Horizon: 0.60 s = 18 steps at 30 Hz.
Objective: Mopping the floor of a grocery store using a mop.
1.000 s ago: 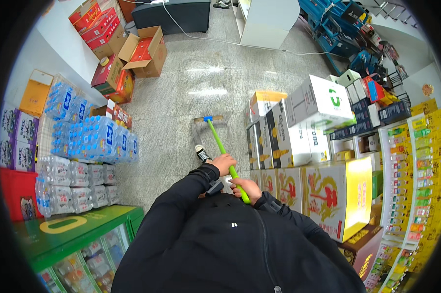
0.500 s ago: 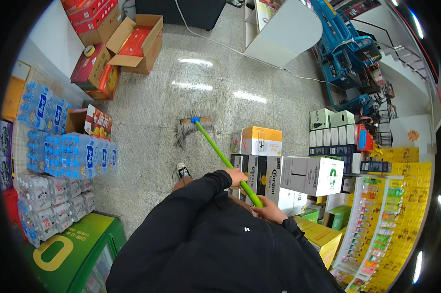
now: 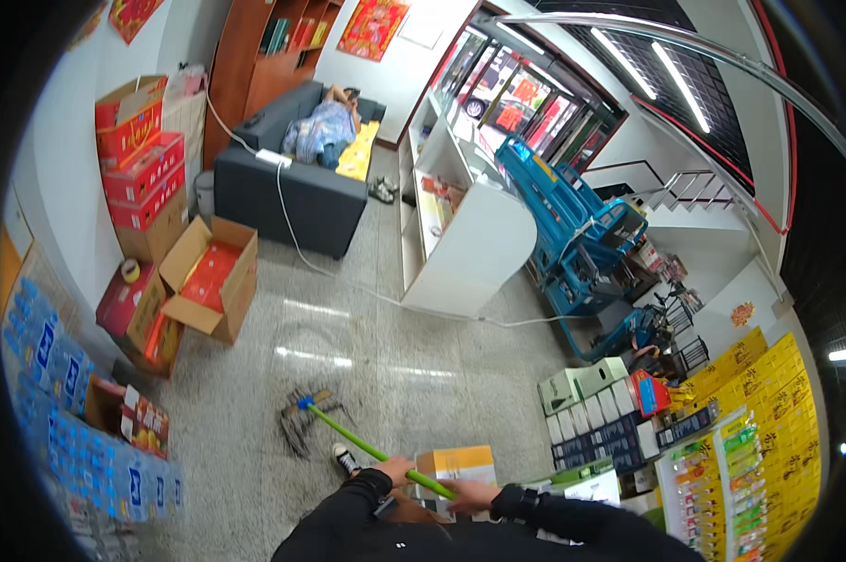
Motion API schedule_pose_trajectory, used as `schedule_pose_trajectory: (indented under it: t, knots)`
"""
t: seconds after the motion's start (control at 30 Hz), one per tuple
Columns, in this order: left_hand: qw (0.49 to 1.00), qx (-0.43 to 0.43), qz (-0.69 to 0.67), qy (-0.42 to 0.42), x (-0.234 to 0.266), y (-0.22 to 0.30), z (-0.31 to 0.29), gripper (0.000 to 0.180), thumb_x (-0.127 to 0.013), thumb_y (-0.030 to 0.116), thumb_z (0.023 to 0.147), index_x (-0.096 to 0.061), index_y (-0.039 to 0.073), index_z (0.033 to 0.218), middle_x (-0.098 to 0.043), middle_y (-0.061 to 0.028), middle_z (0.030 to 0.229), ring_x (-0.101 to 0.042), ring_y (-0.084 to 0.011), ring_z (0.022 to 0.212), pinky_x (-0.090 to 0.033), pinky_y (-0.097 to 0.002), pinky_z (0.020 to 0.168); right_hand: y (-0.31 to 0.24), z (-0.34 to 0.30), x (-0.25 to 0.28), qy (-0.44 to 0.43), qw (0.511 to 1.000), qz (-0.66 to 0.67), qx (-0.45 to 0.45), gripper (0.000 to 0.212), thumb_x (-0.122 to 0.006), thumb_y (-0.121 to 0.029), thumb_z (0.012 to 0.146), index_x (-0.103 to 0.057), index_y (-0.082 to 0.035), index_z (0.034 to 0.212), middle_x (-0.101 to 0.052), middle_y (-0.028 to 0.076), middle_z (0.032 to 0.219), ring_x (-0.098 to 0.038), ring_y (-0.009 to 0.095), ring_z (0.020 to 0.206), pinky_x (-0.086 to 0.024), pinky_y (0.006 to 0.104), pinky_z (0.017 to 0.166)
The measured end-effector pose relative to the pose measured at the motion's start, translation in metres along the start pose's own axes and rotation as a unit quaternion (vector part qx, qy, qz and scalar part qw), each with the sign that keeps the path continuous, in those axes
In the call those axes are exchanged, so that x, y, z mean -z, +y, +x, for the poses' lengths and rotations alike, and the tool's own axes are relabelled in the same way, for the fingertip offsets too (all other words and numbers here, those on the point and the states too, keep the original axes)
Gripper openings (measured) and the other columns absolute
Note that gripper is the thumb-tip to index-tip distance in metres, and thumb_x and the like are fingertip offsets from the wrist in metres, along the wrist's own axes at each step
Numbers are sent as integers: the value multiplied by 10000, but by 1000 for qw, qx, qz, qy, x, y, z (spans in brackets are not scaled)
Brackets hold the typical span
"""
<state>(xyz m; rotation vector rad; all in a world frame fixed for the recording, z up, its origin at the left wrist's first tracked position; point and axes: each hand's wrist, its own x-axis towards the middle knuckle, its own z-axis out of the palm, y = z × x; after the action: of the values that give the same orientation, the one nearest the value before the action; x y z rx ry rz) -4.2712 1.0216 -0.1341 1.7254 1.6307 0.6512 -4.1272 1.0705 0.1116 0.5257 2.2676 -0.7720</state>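
Left hand [image 3: 397,470] wrapped round green mop handle [image 3: 353,438]; right hand [image 3: 472,496] wrapped round same handle near upper end. Mop head [image 3: 306,404] on floor [image 3: 413,403], left of center, strands splayed, near shoe [image 3: 346,459]. Orange-topped carton [image 3: 456,463] shows just past hands, limits swing right. Bottle packs [image 3: 104,468], open carton [image 3: 212,281] line floor's left edge. Room to move: tile from mop head up to white cable [image 3: 507,323] below white counter [image 3: 474,253]. Stacked boxes [image 3: 596,446] along right edge.

This is a shop, shown by packs of bottled water [image 3: 114,478], stacked cartons [image 3: 146,201], racked goods [image 3: 739,438] and a white counter [image 3: 474,248].
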Motion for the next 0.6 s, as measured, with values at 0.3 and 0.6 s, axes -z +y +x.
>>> schedule_pose_trajectory:
  t: [0.3, 0.6]
  knots:
    - [953, 187, -86, 224, 149, -62, 44, 309, -608, 351, 696, -567, 69, 814, -573, -165, 816, -530, -344, 823, -414, -421, 713, -48, 149, 219, -155, 966, -196, 65, 659, -570, -53, 626, -371, -180, 1241, -511, 75, 568, -497, 159, 428, -403, 286, 365]
    - [801, 306, -97, 505, 182, -108, -25, 238, -647, 237, 656, -528, 38, 713, -557, -176, 721, -529, -363, 733, -400, -443, 642, -173, 252, 263, -244, 777, -468, 342, 417, -575, -62, 530, -522, -70, 943, -549, 115, 617, -563, 261, 590, -432, 385, 528]
